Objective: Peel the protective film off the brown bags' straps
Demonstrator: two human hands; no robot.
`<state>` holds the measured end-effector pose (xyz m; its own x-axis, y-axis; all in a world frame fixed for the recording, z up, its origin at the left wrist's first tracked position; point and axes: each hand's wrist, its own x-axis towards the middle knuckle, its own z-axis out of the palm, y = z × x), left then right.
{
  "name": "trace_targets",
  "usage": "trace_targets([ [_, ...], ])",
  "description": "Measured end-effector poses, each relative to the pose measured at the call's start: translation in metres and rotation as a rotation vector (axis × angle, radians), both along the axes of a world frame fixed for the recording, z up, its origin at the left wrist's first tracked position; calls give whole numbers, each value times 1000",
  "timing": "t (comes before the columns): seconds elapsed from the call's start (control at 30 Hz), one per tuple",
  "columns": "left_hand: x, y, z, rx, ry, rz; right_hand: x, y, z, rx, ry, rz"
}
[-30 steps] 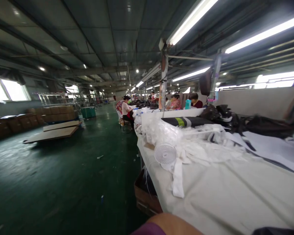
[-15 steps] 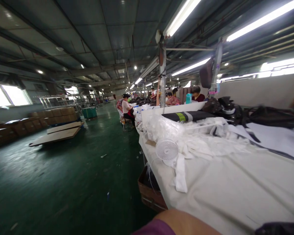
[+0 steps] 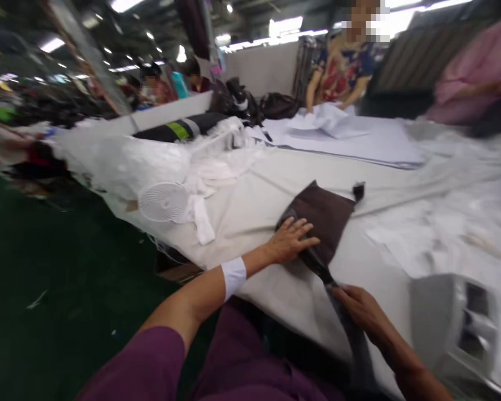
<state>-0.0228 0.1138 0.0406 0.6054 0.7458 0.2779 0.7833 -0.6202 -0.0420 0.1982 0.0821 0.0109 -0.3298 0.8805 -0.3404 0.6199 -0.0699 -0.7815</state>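
Note:
A dark brown fabric piece [image 3: 328, 214] with a black strap [image 3: 350, 328] lies on the cloth-covered table [image 3: 250, 195]. My left hand [image 3: 291, 240] rests on its left edge with fingers spread. Below and to the right, my right hand [image 3: 357, 303] is closed on the strap, which hangs toward my lap. A small black end piece sticks out at the fabric's upper right corner. A white band is round my left forearm.
A white fan [image 3: 163, 201] and clear plastic wrapping [image 3: 129, 164] lie at the left. White sheets [image 3: 359, 145] are at the back, where a person [image 3: 344, 69] handles them. A grey machine [image 3: 451, 328] stands at the right.
The view has swung right and down to the table. Both my hands, the brown piece and its strap are now visible; before, only part of an arm showed.

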Motion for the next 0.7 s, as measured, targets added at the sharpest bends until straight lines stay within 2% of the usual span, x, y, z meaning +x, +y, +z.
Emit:
trace_targets([
  [0.03,11,6,-8,23,-33,-29,20,-7,0,-15,-56,-37],
  [0.1,21,16,-15,67,-48,-64,37,-13,2,-9,-124,-56],
  [0.3,30,26,-8,32,18,-200,23,-6,5,133,-256,-54],
  [0.4,39,19,-5,-61,-120,-199,26,-6,3,194,-270,-78],
  [0.5,42,-13,3,-122,-509,-112,30,-4,14,148,-65,-131],
  [0.57,46,-51,10,-170,-885,33,27,4,33,56,128,-165],
  [0.6,50,-73,11,-249,-1091,134,23,11,47,20,204,-178],
  [0.63,55,-97,11,-399,-1298,237,17,20,62,5,258,-187],
  [0.67,62,-119,7,-667,-1462,281,9,30,78,19,293,-192],
  [0.7,69,-140,1,-1025,-1568,270,0,40,96,53,336,-187],
])
